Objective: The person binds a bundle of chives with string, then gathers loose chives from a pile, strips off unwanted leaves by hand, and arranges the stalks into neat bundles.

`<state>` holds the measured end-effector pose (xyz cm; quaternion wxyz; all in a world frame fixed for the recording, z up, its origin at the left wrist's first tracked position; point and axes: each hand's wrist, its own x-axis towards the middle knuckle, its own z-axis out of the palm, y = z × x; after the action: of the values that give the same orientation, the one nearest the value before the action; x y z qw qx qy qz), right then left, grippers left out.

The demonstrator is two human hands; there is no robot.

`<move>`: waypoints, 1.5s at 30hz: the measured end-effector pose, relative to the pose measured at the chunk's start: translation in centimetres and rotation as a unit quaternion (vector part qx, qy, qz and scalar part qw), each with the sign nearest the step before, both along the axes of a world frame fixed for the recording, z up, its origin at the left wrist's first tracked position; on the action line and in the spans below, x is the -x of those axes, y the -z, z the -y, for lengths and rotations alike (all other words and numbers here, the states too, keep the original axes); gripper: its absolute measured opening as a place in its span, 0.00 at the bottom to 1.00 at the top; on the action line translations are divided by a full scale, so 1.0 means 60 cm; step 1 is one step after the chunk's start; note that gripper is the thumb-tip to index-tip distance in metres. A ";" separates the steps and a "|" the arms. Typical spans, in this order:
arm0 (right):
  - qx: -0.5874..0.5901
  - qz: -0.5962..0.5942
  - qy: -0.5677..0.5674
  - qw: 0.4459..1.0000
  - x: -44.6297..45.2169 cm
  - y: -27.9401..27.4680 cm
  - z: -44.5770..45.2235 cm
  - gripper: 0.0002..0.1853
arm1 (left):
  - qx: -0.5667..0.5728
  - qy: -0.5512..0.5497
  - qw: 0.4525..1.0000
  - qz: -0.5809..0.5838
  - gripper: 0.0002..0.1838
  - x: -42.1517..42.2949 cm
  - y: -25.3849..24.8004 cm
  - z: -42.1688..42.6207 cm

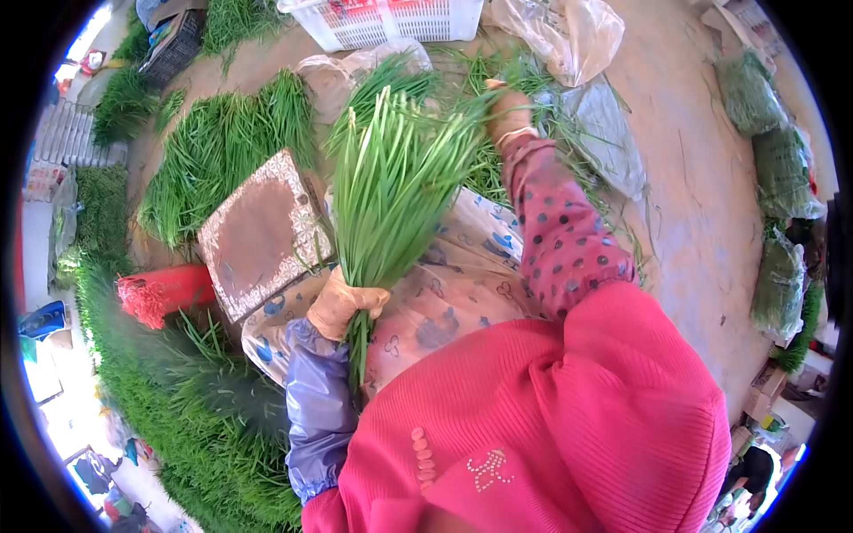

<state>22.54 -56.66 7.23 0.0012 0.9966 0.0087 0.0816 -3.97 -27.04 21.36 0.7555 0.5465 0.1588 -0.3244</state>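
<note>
My left hand, in a tan glove, is closed around a bunch of green chives. The pale stalk ends point away from me, and part of the bunch hangs below the fist toward my lap. My right hand, also gloved, is at the far right side of the bunch, where some blades reach its fingers. Its fingers look curled, but they are partly hidden and slightly blurred, so what they grip is unclear. Loose chives lie on the ground around that hand. A patterned apron covers my lap.
A dirt-covered square board lies left of my lap beside a red roll of ties. Chive piles stretch along the left. A white crate stands ahead, near plastic sheets. Bagged bundles line the right edge.
</note>
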 end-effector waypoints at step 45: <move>-0.376 -0.231 -0.270 0.856 0.165 -0.250 0.034 0.31 | -0.253 0.170 0.919 0.248 0.16 0.000 0.015 -0.042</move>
<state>12.63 -58.69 22.22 -0.3975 0.8700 0.2464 -0.1564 -3.96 -24.50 20.49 0.5404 0.8014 -0.0523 -0.2508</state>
